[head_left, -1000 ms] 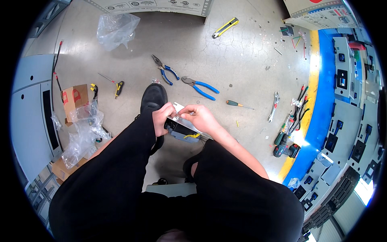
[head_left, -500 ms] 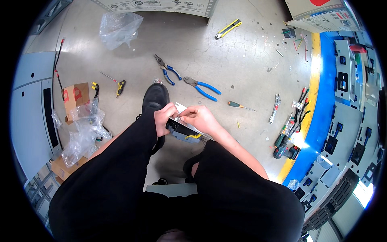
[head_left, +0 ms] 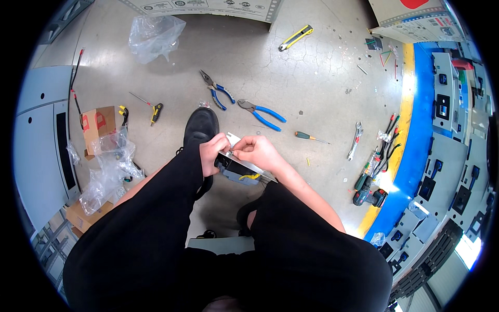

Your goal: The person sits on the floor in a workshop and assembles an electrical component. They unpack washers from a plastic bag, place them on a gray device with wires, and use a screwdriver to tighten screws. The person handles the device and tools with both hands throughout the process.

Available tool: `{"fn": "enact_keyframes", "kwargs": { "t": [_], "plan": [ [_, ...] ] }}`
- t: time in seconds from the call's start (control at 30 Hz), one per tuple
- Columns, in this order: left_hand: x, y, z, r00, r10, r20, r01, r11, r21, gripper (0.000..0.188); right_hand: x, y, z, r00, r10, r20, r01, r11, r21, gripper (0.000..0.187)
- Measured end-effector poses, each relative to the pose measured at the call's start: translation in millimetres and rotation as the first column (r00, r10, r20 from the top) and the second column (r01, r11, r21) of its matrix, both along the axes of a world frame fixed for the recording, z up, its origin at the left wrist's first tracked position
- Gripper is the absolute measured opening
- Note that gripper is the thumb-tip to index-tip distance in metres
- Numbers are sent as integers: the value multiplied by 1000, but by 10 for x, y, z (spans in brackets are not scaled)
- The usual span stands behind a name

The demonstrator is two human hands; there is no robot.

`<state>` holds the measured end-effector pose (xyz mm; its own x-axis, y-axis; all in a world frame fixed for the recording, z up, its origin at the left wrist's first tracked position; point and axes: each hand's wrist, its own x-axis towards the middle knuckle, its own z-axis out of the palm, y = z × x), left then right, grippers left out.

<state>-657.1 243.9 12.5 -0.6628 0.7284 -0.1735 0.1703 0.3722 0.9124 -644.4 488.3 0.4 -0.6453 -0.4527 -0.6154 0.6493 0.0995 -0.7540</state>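
Observation:
Between my knees is a grey and black box-shaped device (head_left: 236, 176) with a yellow wire (head_left: 250, 177) on its side and a flat metal plate (head_left: 254, 167) along its top. My left hand (head_left: 212, 152) is closed round the plate's left end, fingers curled over it. From the other side my right hand (head_left: 254, 151) reaches in, thumb and fingertips pinched together at the plate near the left fingers. Whatever small piece sits in that pinch is too hidden to name.
Beyond my shoe (head_left: 201, 127) lie long-nose pliers (head_left: 215, 89), blue-handled cutters (head_left: 262, 114), a screwdriver (head_left: 311, 137) and a yellow utility knife (head_left: 296, 38). Wrenches (head_left: 355, 140) and a cordless drill (head_left: 369, 194) are at right. Left are a hex driver (head_left: 155, 112) and a cardboard box (head_left: 97, 125).
Both hands stay at the plate almost unmoved. The view has shifted very slightly; nothing is visibly taken up or let go.

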Motion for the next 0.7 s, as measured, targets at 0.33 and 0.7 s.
{"fn": "enact_keyframes", "kwargs": {
  "t": [0.33,0.7],
  "plan": [
    [-1,8,15,1000,7,13,-7,1000,7,58,-56,0,-141,1000,-19,20,22,986,-167,15],
    [-16,17,19,1000,-4,1,4,1000,19,56,-33,33,-79,976,97,-195,-107,993,-41,15]
  ]
}}
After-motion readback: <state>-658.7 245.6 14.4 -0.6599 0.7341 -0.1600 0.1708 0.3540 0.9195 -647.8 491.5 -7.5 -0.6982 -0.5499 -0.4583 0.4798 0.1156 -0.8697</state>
